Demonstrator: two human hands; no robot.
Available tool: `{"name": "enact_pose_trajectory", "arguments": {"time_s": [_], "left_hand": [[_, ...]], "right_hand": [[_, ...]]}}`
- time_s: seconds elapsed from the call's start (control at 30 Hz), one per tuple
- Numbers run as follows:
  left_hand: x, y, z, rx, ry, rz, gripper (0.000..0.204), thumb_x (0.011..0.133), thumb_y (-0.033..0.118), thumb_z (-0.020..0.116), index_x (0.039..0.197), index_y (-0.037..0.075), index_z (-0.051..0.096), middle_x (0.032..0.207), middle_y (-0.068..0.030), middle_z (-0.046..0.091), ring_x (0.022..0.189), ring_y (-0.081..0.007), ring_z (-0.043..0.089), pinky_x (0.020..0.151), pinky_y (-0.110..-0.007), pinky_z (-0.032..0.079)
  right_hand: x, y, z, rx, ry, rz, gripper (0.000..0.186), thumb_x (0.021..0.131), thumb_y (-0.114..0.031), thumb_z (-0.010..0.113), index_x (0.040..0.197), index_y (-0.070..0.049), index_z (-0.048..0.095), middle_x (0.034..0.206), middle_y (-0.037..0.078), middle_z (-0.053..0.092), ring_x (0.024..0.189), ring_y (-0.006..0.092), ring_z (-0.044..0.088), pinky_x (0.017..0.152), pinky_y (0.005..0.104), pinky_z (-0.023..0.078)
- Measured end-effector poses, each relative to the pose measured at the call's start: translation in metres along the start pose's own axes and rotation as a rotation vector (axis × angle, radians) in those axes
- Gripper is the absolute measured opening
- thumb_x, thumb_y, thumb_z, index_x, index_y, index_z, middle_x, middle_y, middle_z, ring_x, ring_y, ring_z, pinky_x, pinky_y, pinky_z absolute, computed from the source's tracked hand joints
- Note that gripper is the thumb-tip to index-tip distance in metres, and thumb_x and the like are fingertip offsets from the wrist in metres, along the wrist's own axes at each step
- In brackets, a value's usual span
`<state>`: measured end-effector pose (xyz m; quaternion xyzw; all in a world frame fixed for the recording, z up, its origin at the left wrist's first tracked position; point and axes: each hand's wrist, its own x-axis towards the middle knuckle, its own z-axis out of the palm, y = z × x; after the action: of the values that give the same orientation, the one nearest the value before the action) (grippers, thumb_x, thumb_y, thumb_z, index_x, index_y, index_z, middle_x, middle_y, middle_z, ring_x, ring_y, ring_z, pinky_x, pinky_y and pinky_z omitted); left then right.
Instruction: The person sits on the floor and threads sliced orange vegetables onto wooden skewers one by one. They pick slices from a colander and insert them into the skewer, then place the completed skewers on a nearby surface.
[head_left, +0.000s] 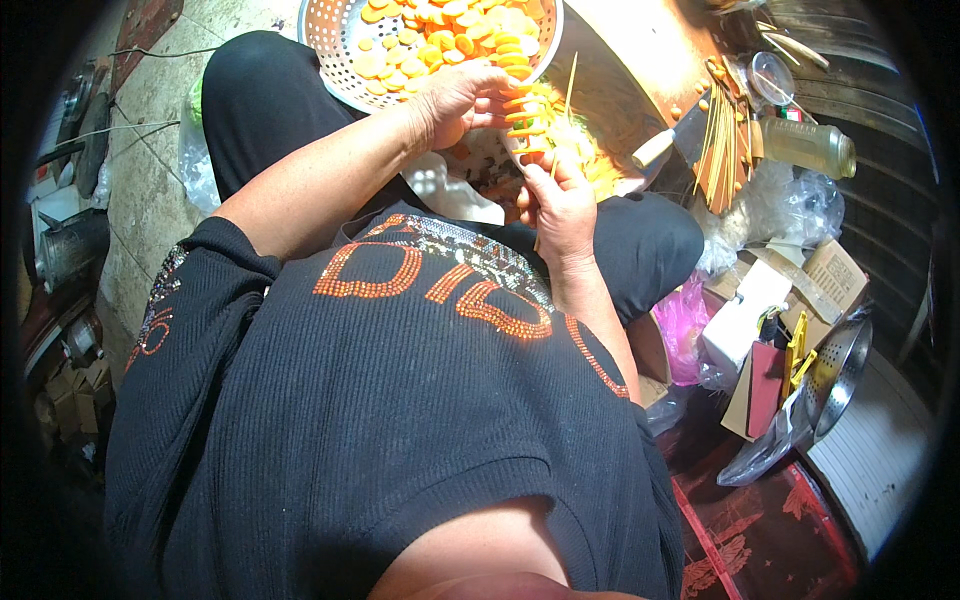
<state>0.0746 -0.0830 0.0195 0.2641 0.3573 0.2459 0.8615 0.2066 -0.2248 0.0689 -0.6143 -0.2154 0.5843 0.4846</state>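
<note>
A metal colander (340, 45) of round orange slices, apparently carrot, sits at the top. My left hand (455, 100) is at its lower rim, fingers closed on a column of slices (522, 105) threaded on a skewer. My right hand (555, 205) grips the skewer just below the slices, its thin end showing under the fist. Beside them a pale bamboo skewer (570, 85) points upward over a heap of orange and greenish scraps (590, 150). A white cloth or bag (460, 195) lies under my forearms.
At right are a cleaver (655, 145), bundled skewers (720, 150), a jar (810, 145), plastic bags (810, 210), cardboard (830, 275) and a second metal colander (840, 370). Cluttered containers and boxes (85, 395) line the left edge beside the tiled floor (155, 90). My bent legs flank the work.
</note>
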Motion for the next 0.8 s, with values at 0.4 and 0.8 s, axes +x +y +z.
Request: {"name": "enact_pose_trajectory", "arguments": {"time_s": [0.4, 0.8], "left_hand": [[-0.002, 0.003, -0.001, -0.027, -0.049, 0.030, 0.036, 0.081, 0.020, 0.065, 0.113, 0.007, 0.057, 0.103, -0.0093, 0.064, 0.095, -0.0201, 0.064, 0.088, -0.036, 0.051], [0.005, 0.010, -0.004, -0.168, 0.047, 0.001, 0.036, 0.085, 0.021, 0.065, 0.114, 0.002, 0.055, 0.106, -0.0122, 0.063, 0.100, -0.0221, 0.062, 0.091, -0.040, 0.051]], "right_hand": [[0.002, -0.003, -0.006, 0.340, -0.129, 0.130, 0.003, 0.092, -0.009, 0.051, 0.091, -0.009, 0.049, 0.059, 0.001, 0.054, 0.040, 0.0077, 0.047, 0.036, 0.0171, 0.039], [0.006, 0.003, -0.006, 0.229, -0.109, 0.118, 0.010, 0.090, -0.012, 0.054, 0.098, -0.006, 0.055, 0.060, -0.001, 0.053, 0.044, 0.0052, 0.047, 0.039, 0.0161, 0.039]]}}
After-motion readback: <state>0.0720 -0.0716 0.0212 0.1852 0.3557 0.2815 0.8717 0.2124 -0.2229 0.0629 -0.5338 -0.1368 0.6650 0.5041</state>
